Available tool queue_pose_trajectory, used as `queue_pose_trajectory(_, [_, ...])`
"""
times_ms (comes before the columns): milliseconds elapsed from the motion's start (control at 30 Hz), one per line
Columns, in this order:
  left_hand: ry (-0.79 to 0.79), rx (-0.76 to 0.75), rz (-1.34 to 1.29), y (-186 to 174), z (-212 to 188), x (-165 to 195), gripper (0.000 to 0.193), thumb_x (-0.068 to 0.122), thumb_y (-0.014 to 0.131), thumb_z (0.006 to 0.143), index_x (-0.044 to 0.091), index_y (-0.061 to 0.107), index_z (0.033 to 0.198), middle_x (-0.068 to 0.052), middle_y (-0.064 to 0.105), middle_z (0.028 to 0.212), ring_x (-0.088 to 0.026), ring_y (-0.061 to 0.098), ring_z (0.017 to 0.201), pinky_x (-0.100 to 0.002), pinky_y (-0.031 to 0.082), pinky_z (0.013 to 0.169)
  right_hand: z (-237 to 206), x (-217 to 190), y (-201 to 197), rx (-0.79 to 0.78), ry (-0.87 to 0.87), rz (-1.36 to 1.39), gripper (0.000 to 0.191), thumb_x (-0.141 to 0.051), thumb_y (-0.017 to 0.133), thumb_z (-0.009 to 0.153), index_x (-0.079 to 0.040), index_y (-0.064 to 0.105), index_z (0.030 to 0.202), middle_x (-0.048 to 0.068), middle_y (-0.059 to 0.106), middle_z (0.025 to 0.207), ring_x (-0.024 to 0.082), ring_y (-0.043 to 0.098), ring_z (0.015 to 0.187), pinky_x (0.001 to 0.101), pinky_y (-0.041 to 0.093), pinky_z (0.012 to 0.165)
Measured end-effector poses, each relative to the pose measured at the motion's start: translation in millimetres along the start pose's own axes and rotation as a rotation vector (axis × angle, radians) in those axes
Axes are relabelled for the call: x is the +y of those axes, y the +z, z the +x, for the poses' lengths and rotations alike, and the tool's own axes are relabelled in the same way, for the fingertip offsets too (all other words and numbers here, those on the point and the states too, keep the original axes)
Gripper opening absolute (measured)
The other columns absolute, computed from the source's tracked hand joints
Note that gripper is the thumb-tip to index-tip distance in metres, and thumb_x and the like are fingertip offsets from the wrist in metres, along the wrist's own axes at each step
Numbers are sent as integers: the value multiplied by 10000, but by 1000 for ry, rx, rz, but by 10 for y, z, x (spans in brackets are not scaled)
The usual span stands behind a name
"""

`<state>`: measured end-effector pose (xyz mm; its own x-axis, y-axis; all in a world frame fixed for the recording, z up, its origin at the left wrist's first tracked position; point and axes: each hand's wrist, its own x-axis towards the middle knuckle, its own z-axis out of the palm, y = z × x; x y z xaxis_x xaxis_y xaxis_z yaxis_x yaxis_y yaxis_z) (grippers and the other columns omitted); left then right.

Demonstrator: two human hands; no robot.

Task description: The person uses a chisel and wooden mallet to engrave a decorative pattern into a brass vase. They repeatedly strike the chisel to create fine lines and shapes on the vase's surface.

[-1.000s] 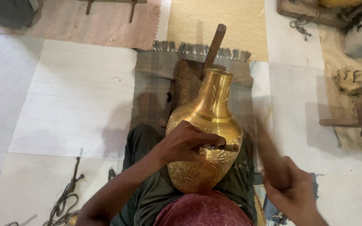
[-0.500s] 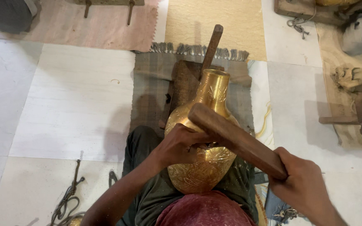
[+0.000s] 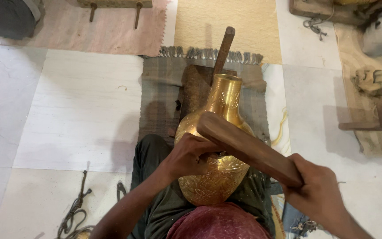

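Note:
A shiny engraved brass vase (image 3: 219,115) lies tilted across my lap, its neck pointing away from me over a dark wooden block (image 3: 196,88). My left hand (image 3: 191,155) rests closed on the vase's shoulder, gripping a small tool that is mostly hidden under the fingers. My right hand (image 3: 319,194) grips one end of a thick wooden mallet stick (image 3: 248,148). The stick's far end sits just above my left hand, at the vase's shoulder.
A grey fringed mat (image 3: 160,93) lies under the block on a pale tiled floor. A wooden handle (image 3: 223,46) leans out behind the vase. Cords (image 3: 74,208) lie at lower left. Wooden tools and cloth (image 3: 376,88) sit at right; a pink mat (image 3: 111,22) lies at the top.
My right hand has swung the wooden stick from low at the right up and across onto the spot at my left hand. The vase and left hand stay in place.

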<state>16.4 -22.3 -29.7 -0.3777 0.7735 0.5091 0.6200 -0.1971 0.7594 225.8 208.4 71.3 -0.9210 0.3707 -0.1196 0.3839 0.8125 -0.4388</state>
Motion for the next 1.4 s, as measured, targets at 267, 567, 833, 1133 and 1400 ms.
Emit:
queue_pose_trajectory(267, [28,-44,-39,-67,70,7,599,-34,715,713,147,697,1284,-22,724,808,-111,652,613,-275,526,544,-51,10,32,73,81,188,293,-59,813,724,-46,686,987,138,645,607,248,539,546,403,420,477])
queue_pose_trajectory(567, [14,9,54,8,11,6,594,-112,600,688,130,746,1211,-50,787,897,-112,716,625,-246,530,448,37,-90,-70,126,-27,338,222,-46,781,777,-27,659,961,92,603,663,145,504,590,318,431,480])
queue_pose_trajectory(833, [-230,525,-408,170,-112,109,209,-70,643,938,19,705,1117,-148,755,1086,-203,809,890,-304,680,680,186,-27,100,3,47,284,329,-201,872,722,-33,708,953,47,667,535,160,570,386,314,431,373])
queue_pose_trajectory(1133, [-190,453,-240,157,3,288,151,-95,678,886,-6,740,991,-172,762,1093,-206,793,884,-266,688,680,63,290,375,-166,380,647,414,-169,858,694,-39,686,1047,51,632,549,148,523,350,312,432,310])
queue_pose_trajectory(1400, [-149,230,-86,87,-78,249,307,-100,688,888,28,733,1164,-123,782,1119,-199,805,918,-267,678,683,57,14,-117,-229,327,141,423,-209,948,767,-40,743,1096,128,627,640,172,547,460,308,428,401])
